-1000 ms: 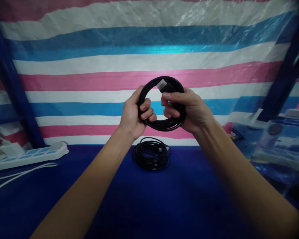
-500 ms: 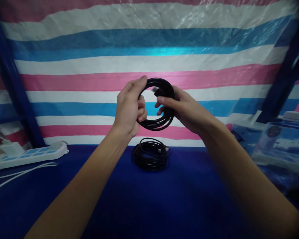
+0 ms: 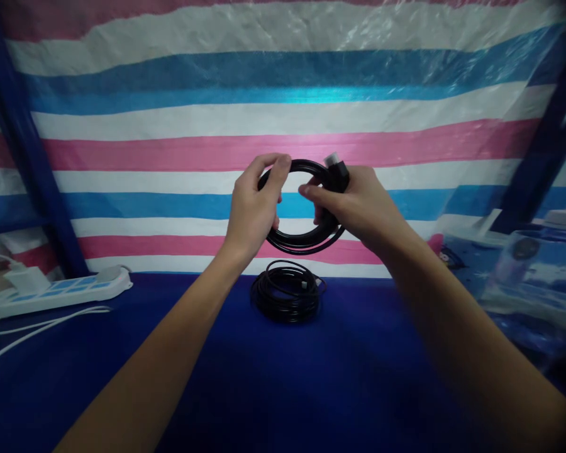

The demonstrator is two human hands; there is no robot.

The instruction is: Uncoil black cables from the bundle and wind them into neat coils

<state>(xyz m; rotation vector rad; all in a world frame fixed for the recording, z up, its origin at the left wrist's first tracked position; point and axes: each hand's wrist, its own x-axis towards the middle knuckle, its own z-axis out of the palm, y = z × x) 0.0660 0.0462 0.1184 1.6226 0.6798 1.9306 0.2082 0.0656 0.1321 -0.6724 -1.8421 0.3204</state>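
Note:
I hold a coiled black cable (image 3: 306, 240) up in front of the striped sheet with both hands. My left hand (image 3: 255, 211) pinches the coil's upper left rim between thumb and fingers. My right hand (image 3: 358, 204) grips its right side, and the cable's plug end (image 3: 336, 168) sticks up above my fingers. Below the hands a second coil of thinner black cable (image 3: 287, 292) lies flat on the blue table (image 3: 311, 390).
A white power strip (image 3: 51, 292) with a plugged-in adapter and white leads lies at the left edge. A clear plastic box (image 3: 532, 277) stands at the right. Dark blue frame posts (image 3: 19, 145) rise on both sides before the striped tarpaulin (image 3: 283, 94).
The coil has been turned in my hands: the plug end moved from inside the ring to its upper right. My left hand shifted from a wrap-around grip to a pinch on top.

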